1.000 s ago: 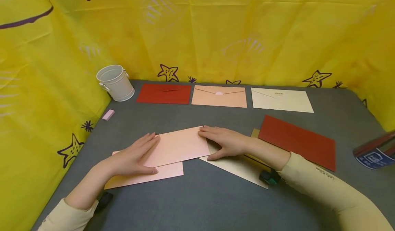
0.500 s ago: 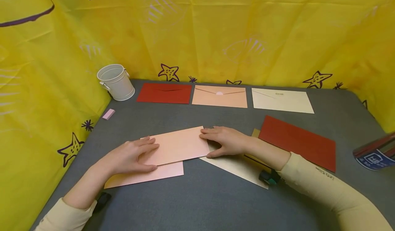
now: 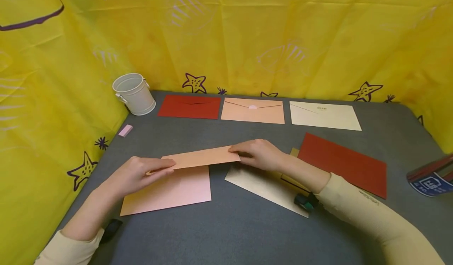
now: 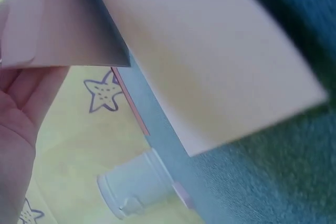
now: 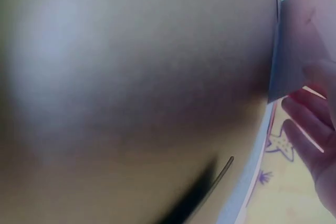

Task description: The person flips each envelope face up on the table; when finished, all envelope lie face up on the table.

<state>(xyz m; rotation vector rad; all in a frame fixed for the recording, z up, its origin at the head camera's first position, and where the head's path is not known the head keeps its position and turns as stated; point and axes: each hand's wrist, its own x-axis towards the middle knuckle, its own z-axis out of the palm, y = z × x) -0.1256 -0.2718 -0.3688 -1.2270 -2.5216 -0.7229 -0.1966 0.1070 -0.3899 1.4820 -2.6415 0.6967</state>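
Note:
A peach-pink envelope (image 3: 201, 157) is raised and tilted between both hands. My left hand (image 3: 131, 178) pinches its left end, thumb below and fingers on top. The right hand (image 3: 263, 155) grips the right end. In the left wrist view, the envelope (image 4: 63, 24) hangs over the left hand (image 4: 21, 114). In the right wrist view, the right hand's fingers (image 5: 302, 129) curl beside the envelope (image 5: 296, 61). Beneath it on the table lies another pale pink envelope (image 3: 177, 192). Under the right forearm rests a cream envelope (image 3: 262, 186), partly hidden.
Along the back lie a red envelope (image 3: 189, 107), a peach envelope (image 3: 253, 113) with a round seal and a cream envelope (image 3: 325, 117). A larger red envelope (image 3: 343, 164) covers a tan one (image 3: 293, 151). A white bucket (image 3: 134, 100), small pink block (image 3: 125, 130) and blue-labelled cylinder (image 3: 431, 178) stand around.
The peach-pink envelope, flat under both hands before, is now lifted and tipped, uncovering more of the pale pink one. Both hands have changed from lying on it to pinching its ends.

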